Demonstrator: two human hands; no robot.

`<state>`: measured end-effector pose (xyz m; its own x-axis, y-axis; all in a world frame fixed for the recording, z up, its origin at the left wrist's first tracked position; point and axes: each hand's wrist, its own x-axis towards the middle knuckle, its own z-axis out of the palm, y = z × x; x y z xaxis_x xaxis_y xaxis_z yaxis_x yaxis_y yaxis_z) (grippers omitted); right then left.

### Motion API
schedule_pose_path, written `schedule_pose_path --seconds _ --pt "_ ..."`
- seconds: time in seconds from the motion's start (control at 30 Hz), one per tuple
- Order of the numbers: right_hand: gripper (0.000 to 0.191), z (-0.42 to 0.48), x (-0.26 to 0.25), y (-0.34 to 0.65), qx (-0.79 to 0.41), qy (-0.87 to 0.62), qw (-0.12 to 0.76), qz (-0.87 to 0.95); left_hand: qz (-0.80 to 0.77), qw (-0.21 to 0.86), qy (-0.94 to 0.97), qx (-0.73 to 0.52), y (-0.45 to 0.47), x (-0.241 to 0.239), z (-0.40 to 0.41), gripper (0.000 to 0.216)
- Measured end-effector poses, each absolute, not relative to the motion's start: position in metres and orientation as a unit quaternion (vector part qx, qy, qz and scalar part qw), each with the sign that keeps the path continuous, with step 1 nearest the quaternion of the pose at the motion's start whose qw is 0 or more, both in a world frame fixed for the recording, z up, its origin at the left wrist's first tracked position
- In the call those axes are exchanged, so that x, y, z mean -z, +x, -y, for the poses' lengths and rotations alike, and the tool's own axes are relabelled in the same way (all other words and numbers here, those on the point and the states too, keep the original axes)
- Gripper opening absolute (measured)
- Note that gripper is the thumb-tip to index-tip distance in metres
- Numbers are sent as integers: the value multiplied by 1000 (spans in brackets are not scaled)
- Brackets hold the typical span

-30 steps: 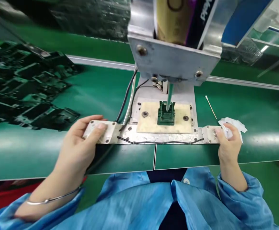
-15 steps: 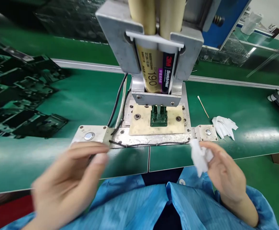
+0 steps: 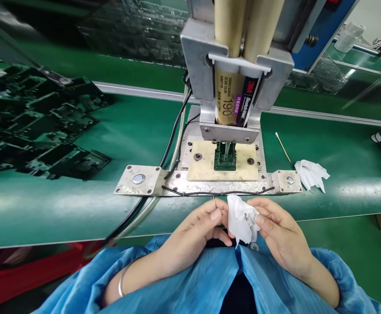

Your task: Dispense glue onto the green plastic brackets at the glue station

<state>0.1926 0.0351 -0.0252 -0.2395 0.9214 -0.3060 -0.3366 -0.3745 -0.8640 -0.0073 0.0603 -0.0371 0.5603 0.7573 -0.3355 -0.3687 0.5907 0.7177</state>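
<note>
A crumpled white tissue (image 3: 239,218) with dark smudges is held up in front of my body. My right hand (image 3: 278,231) pinches its right side between thumb and fingers. My left hand (image 3: 206,226) is closed at the tissue's left edge, thumb against the index finger; whether anything small is also in that pinch is hidden. Just beyond my hands, a small green part (image 3: 225,162) sits on the cream plate (image 3: 197,172) of a metal fixture. Above it stands a dispenser holding a twin adhesive cartridge (image 3: 231,98).
Silver push buttons flank the fixture, one on the left block (image 3: 138,179), one on the right block (image 3: 290,180). A cotton swab (image 3: 282,147) and another crumpled tissue (image 3: 311,174) lie to the right. Several dark parts (image 3: 42,131) are spread at left. Cables (image 3: 173,139) run beside the fixture.
Both hands have come together in front of my body, the left moving right and the right moving left with the tissue. The view has shifted, so the fixture appears farther right.
</note>
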Motion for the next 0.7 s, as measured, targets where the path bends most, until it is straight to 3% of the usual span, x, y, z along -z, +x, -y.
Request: schedule_pose_path --seconds 0.23,0.53,0.7 --pt "13 -36 25 186 -588 -486 448 467 -382 800 335 -319 -2 30 -64 48" --pt "11 -36 20 186 -615 -476 450 439 -404 818 247 -326 0 16 -67 33" --pt "6 -34 23 186 -549 -484 485 478 -369 850 195 -320 -6 17 -65 31"
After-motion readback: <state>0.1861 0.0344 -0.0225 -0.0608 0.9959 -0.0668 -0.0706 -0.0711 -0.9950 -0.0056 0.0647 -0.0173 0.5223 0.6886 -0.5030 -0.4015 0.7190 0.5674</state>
